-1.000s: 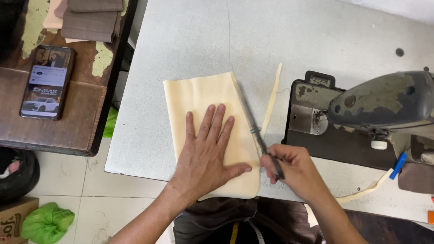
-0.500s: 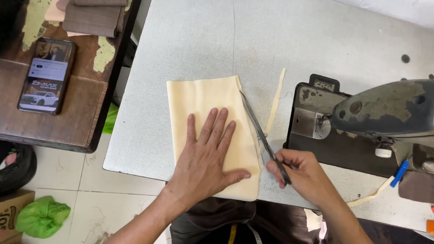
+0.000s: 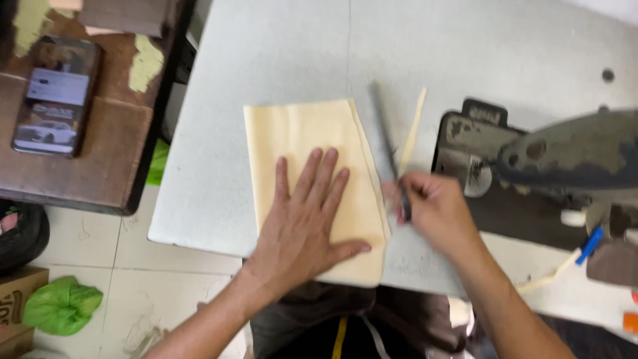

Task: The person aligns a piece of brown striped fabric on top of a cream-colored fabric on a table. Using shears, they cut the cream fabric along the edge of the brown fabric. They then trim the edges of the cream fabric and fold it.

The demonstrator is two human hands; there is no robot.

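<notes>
A folded pale yellow cloth [image 3: 302,133] lies on the grey table [image 3: 279,53]. My left hand [image 3: 306,219] presses flat on its near half, fingers spread. My right hand [image 3: 432,209] grips a pair of scissors [image 3: 387,136] just off the cloth's right edge, blades pointing away from me and blurred by motion. A thin cut-off strip of the same cloth [image 3: 413,126] lies to the right of the blades.
A dark grey sewing machine [image 3: 558,159] stands at the right, with a blue pen-like tool [image 3: 589,244] near its base. Left of the table is a brown wooden desk [image 3: 86,166] holding a phone [image 3: 54,100]. A green bag [image 3: 60,306] lies on the tiled floor.
The scissors have travelled forward along the cloth's right edge, and the thin strip now lies free beside them. My left hand stays flat on the cloth.
</notes>
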